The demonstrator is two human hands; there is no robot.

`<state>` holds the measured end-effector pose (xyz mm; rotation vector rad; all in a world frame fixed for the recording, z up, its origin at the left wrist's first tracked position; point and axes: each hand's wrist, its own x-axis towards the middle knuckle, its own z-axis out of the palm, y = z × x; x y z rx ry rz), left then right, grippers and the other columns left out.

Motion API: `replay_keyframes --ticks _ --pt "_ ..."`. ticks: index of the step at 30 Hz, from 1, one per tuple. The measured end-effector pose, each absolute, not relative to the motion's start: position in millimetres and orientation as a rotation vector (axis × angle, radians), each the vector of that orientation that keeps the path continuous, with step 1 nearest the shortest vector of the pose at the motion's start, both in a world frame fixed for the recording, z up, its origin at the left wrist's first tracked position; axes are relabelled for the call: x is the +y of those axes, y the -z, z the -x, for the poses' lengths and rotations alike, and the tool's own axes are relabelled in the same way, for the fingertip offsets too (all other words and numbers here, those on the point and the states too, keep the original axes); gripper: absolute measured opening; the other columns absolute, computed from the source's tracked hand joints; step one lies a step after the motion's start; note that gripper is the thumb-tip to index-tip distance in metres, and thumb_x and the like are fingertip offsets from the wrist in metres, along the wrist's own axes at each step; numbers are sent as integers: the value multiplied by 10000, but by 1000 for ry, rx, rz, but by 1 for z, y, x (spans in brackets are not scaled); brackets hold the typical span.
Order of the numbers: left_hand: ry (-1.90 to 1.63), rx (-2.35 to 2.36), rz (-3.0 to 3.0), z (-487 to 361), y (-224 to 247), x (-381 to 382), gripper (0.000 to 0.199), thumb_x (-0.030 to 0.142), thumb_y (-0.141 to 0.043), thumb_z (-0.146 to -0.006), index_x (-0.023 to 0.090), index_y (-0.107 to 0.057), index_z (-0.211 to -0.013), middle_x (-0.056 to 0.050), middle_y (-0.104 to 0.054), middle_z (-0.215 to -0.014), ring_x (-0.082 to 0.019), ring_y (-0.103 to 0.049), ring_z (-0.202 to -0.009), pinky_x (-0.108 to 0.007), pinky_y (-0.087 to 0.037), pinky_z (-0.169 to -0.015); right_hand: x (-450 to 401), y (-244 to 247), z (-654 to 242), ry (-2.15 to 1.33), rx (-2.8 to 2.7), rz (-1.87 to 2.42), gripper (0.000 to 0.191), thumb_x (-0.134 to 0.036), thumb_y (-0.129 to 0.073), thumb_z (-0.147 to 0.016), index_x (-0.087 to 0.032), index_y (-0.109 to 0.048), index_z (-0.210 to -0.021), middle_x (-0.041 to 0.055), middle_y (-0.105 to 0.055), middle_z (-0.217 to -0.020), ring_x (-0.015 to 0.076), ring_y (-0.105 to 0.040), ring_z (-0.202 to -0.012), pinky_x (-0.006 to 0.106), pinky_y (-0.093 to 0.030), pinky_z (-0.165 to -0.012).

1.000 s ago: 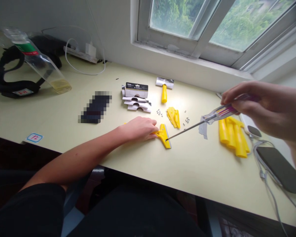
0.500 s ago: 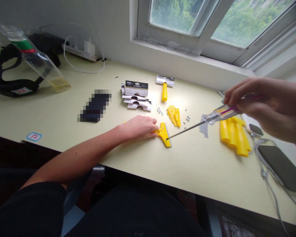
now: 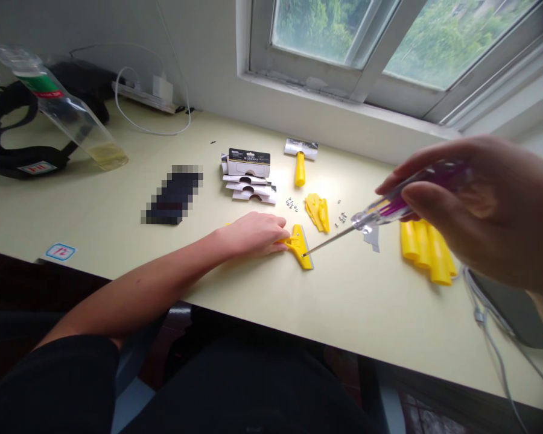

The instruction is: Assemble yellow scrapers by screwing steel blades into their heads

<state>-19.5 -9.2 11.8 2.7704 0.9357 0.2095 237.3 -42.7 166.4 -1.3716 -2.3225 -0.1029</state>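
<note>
My left hand [image 3: 257, 234] is closed around the handle of a yellow scraper [image 3: 301, 244], which lies on the table with its blade edge facing right. My right hand [image 3: 475, 205] grips a screwdriver [image 3: 389, 205] by its clear and purple handle. The screwdriver's shaft slants down to the left, and its tip meets the scraper head near the lower of two screw spots. Beyond the scraper are yellow plastic pieces [image 3: 317, 212], small nuts [image 3: 292, 205] and several screws [image 3: 342, 217]. Thin grey blades [image 3: 371, 237] lie under the screwdriver's line.
Yellow handles [image 3: 428, 250] lie at the right, beside a cable [image 3: 479, 316] and a dark phone-like slab [image 3: 511, 307]. Folded cardboard sleeves [image 3: 250, 172] and a sleeved scraper [image 3: 300, 163] lie at the back. A tilted bottle [image 3: 76, 114] and a black headset strap [image 3: 22, 169] occupy the left.
My right hand has shifted left and its fingers have turned around the screwdriver handle. The tip stays on the scraper head. My left hand and the scraper hold their place.
</note>
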Motion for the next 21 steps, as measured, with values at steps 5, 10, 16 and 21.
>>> replay_keyframes --ticks 5,10,16,21 --pt "-210 927 -2766 20 -12 -9 263 387 -530 -959 193 -698 -903 -54 -622 -895 -139 -573 -744 -274 -333 -591 -29 -173 -249 737 -2369 1376 461 -610 -345 -954 -248 -607 -840 -23 -446 -479 105 -398 -427 289 -249 -486" --pt "-198 927 -2778 19 -13 -9 270 398 -524 -960 198 -700 -916 -51 -624 -899 -137 -570 -731 -267 -319 -578 -13 -191 -261 99 -2733 1135 304 -516 -457 -937 -326 -610 -1118 -7 -677 -793 128 -564 -561 303 -410 -508" --pt "-231 920 -2797 20 -10 -8 286 408 -511 -962 206 -710 -926 -49 -620 -887 -133 -571 -718 -263 -314 -561 -12 -194 -248 131 -2723 1323 520 -644 -332 -925 -289 -613 -1181 60 -687 -848 219 -631 -680 365 -447 -576" --pt "-234 929 -2804 20 -7 -7 278 404 -515 -957 208 -708 -918 -44 -617 -867 -137 -579 -722 -267 -292 -540 -6 -192 -246 452 -2673 1449 614 -647 -204 -927 -229 -635 -801 41 -520 -527 161 -461 -452 354 -351 -511"
